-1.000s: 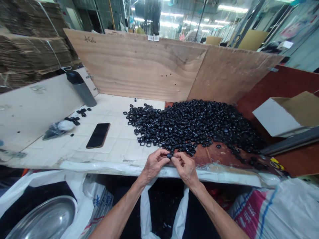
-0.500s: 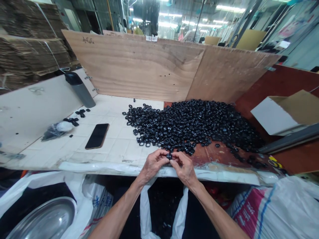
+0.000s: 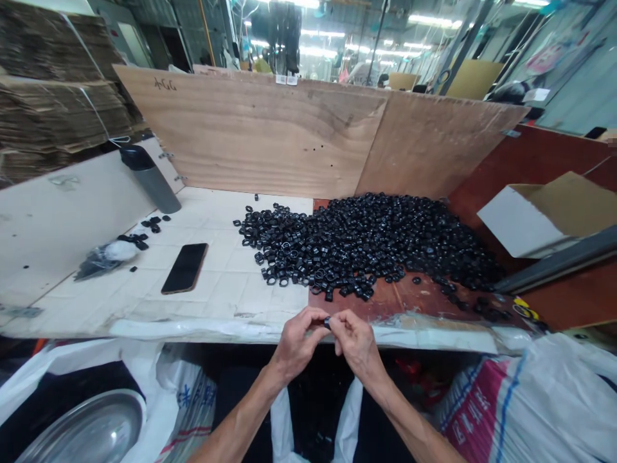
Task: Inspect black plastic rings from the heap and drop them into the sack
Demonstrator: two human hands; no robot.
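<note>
A small black ring-like part (image 3: 327, 323) is pinched between the fingertips of both hands, just above the table's front edge. My left hand (image 3: 299, 341) grips it from the left with thumb and forefinger. From the other side, my right hand (image 3: 354, 339) closes its fingertips on the same part and hides some of it. Beyond the hands lies a wide heap of similar black parts (image 3: 347, 241), many of them ring-shaped. Below the hands, between the forearms, hangs an open white bag (image 3: 348, 421) with dark contents that show poorly.
A phone (image 3: 185, 268) lies on the pale table left of the heap. Behind it stand a grey bottle (image 3: 153, 183) and a plastic bag (image 3: 103, 257). Wooden boards (image 3: 260, 132) wall the back. An open carton (image 3: 540, 215) is at the right, with a white sack (image 3: 544, 399) below.
Both hands have come slightly down toward the table edge with the black part between them. The part sits deeper in the fingertips now. The view has shifted a little.
</note>
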